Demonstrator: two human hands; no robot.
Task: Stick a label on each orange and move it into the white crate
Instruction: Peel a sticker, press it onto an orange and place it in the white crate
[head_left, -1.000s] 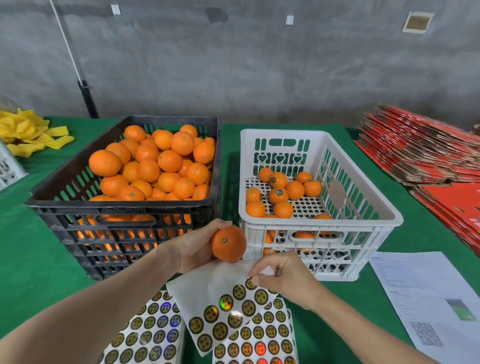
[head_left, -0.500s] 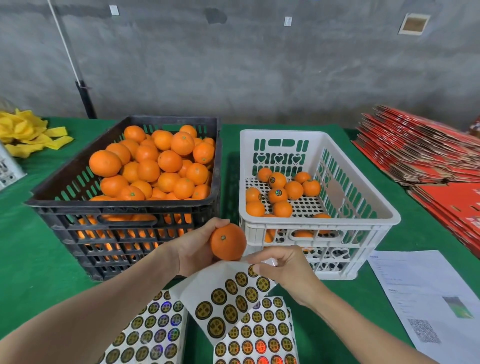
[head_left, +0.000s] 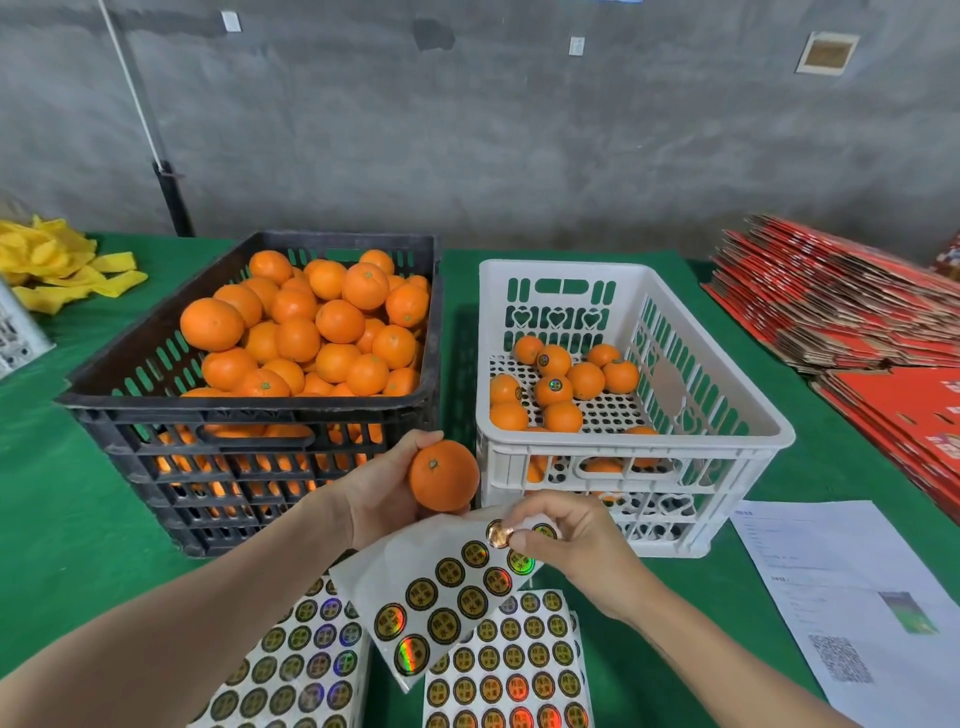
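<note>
My left hand (head_left: 382, 496) grips an orange (head_left: 443, 475) in front of the gap between the two crates, and it also holds up a partly used label sheet (head_left: 415, 587) beneath the fruit. My right hand (head_left: 576, 545) pinches a round shiny label (head_left: 500, 533) lifted at the sheet's top edge, just below the orange. The white crate (head_left: 717, 395) on the right holds several oranges, some bearing labels. The black crate (head_left: 156, 400) on the left is piled with oranges.
More label sheets (head_left: 506, 670) lie on the green table (head_left: 67, 519) under my arms. A printed paper (head_left: 841, 597) lies at the right front. Red flat cartons (head_left: 841, 306) are stacked at the far right, yellow wrappers (head_left: 57, 265) at the far left.
My right hand's fingers have peeled a label off the sheet's top edge and lifted it slightly. The sheet has tilted up. The orange has stayed in my left hand.
</note>
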